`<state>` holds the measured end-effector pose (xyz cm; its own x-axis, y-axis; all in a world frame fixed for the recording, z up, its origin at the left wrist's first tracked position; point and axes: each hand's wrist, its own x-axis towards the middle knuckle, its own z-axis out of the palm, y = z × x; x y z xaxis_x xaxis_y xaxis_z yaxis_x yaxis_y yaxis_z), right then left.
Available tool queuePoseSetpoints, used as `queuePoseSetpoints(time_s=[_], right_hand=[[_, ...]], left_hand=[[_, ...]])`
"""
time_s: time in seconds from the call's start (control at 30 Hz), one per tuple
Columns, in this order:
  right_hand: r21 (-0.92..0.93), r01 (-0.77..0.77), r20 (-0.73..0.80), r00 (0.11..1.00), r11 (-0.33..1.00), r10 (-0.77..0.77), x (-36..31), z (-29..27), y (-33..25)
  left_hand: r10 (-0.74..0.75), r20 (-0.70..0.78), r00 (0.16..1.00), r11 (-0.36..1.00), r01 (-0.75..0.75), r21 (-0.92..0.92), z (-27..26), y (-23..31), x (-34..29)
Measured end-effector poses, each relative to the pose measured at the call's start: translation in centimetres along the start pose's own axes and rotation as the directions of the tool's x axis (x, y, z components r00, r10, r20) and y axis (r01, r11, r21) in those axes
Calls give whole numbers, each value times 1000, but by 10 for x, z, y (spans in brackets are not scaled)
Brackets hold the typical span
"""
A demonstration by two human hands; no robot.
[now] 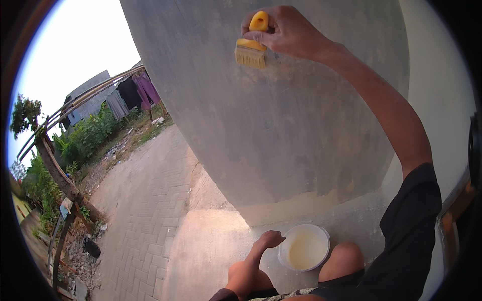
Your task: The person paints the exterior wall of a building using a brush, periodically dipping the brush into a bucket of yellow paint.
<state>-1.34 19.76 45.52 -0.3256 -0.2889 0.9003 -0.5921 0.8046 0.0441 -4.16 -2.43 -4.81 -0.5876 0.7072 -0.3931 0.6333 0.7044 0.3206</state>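
Note:
High on the grey wall (281, 135), my right hand (293, 32) is closed round the yellow handle of a wide paintbrush (250, 54). Its pale bristles point down and lie against or very near the wall surface; a lighter, damp-looking patch shows just below and right of them. Low down, my left hand (271, 239) is closed at the left rim of a round white plastic bucket (325, 251). The fingers seem to grip the rim, partly hidden by the hand. Cream-coloured paint (305, 249) lies inside the bucket, which stands on the floor between my knees.
A pale wall (437, 65) adjoins the grey one at the right. The concrete ledge (201, 251) meets a paved path (145, 210) on the left. Beyond are a leaning tree trunk (63, 175), bushes (90, 128) and laundry (131, 94) on poles.

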Motion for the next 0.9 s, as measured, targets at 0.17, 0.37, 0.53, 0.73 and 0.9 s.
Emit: queuePoseSetpoints(time_s=[0.17,0.37,0.53,0.73,0.9], right_hand=[[-334,334,-344,827,881,-444,53,-41,1],[-425,403,60,906,811,-419,-40,42,19],[-57,226,432,884,973,-180,-122,42,-32],[27,-234,379,902,972,207,-10,17,-16],[-25,105,-109,988,994,-107,63,-46,-23]], left_hand=[[37,30,999,999,-36,-5,-1,9,13],[21,2,1000,999,-21,-34,-1,3,12],[11,15,1000,1000,-11,-29,-5,0,8],[30,33,999,999,-30,-18,1,-1,8],[51,36,998,998,-50,-35,2,9,15]])
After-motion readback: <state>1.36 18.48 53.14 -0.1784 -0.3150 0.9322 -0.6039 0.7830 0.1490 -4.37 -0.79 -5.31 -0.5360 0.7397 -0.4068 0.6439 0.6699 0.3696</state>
